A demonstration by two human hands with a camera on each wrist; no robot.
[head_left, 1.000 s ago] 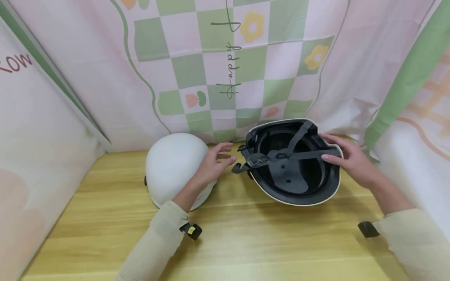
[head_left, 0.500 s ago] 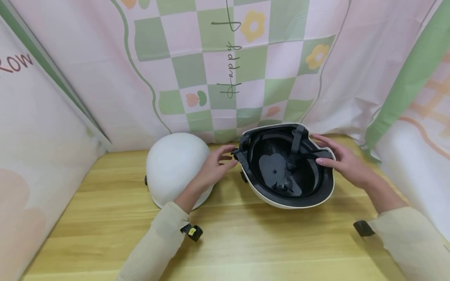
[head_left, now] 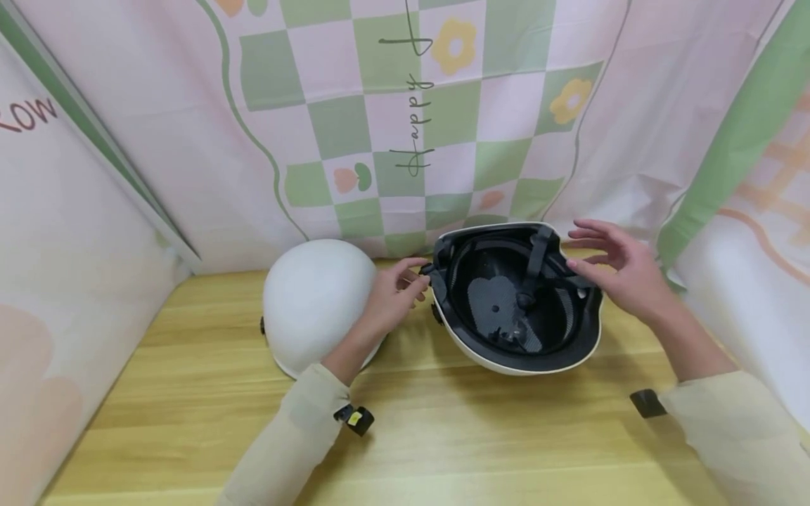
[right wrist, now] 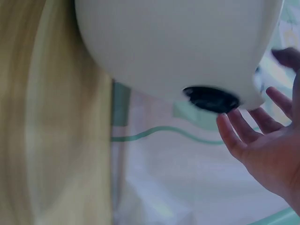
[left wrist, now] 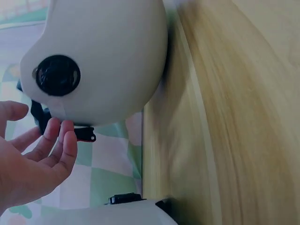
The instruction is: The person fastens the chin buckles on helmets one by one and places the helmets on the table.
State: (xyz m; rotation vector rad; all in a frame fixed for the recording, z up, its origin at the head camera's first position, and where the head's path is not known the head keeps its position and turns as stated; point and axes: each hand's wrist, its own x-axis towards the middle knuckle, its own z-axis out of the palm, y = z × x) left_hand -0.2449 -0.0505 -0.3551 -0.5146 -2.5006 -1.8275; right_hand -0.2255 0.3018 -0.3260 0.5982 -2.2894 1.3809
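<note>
An upturned white helmet (head_left: 500, 360) lies on the wooden table, its black padded inside facing up. A dark strap (head_left: 536, 258) runs down into its interior. My left hand (head_left: 394, 299) is at its left edge, fingers loosely bent beside a black buckle (left wrist: 85, 134) that hangs from the rim. In the left wrist view the thumb stands apart from the fingers; whether a fingertip touches the strap, I cannot tell. My right hand (head_left: 633, 274) is at the helmet's right side with fingers spread, holding nothing. The right wrist view shows its fingertips close to a black round fitting (right wrist: 212, 99).
A second white helmet (head_left: 316, 302) sits dome up to the left, partly behind my left forearm. Patterned cloth (head_left: 392, 119) hangs behind the table and at both sides. Bare wood (head_left: 481, 443) stretches in front of the helmets.
The upturned helmet has shifted slightly left and tipped, and its straps have dropped from across the opening into the interior. My right hand has let go of the rim and lifted off.
</note>
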